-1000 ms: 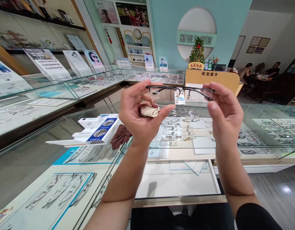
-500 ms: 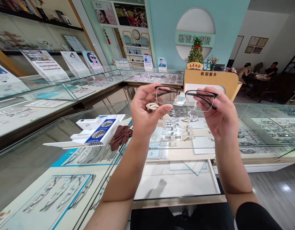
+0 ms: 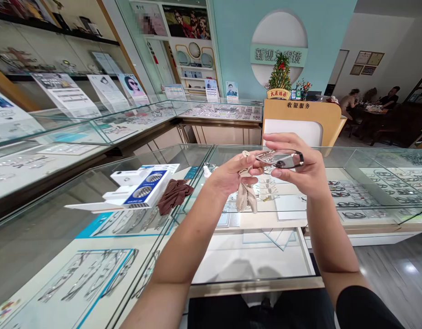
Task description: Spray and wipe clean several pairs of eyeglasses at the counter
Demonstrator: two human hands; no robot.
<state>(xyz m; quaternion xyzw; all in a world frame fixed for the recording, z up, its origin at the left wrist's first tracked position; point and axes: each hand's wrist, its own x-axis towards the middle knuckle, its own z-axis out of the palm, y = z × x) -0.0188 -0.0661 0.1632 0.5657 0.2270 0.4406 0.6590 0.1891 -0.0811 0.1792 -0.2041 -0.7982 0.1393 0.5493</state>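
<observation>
Head view: left hand [image 3: 231,172] pinches beige cloth [image 3: 247,196], fingers closed, cloth hanging below. Right hand [image 3: 302,167] grips eyeglasses [image 3: 281,159] between thumb and fingers, above glass counter [image 3: 193,160]. Brown cloth [image 3: 173,195] lies beside blue-and-white box [image 3: 145,187], left of both hands.
</observation>
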